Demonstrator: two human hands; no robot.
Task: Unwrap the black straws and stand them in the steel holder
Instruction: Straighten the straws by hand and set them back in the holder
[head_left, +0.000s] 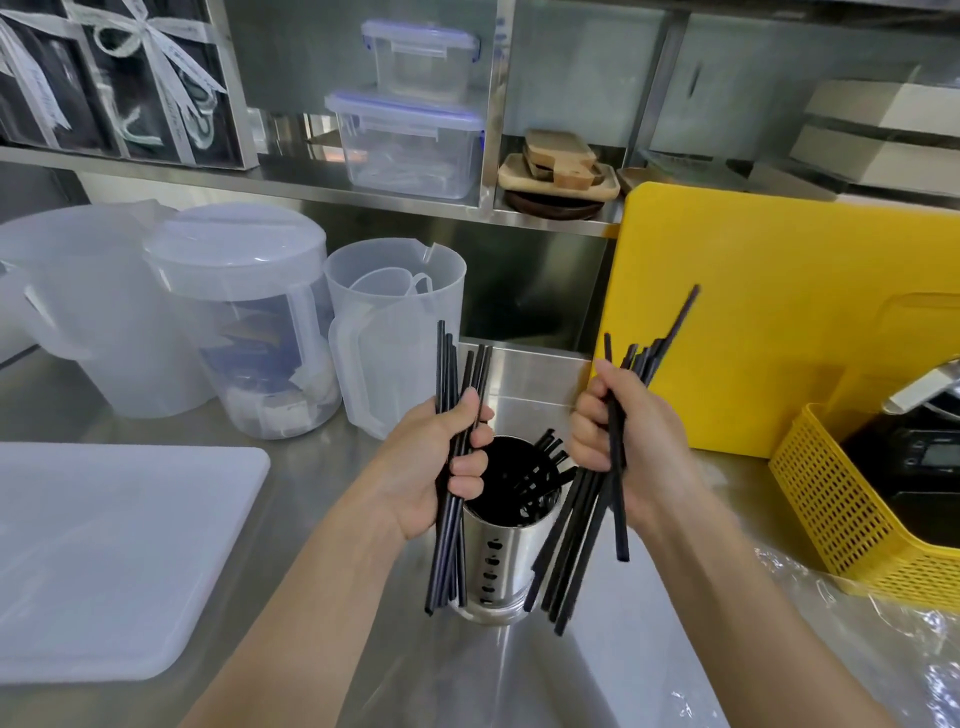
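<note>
- Head view, centre frame: left hand (441, 457) grips a bundle of bare black straws (448, 374), upright, just left of the steel holder (506, 561).
- Right hand (618, 441) clutches a fanned second bundle (569, 551) at the holder's right rim.
- Several straws (548, 447) already lean inside; both handfuls look unwrapped, so only standing them in seems left.

Bright, even, diffuse lighting with soft shadows. Pale glare on the steel counter (519, 395) just beyond the fingers (470, 470); the shelf edge (311, 189) above them bows (wide-angle distortion); the far corners are slightly soft.
</note>
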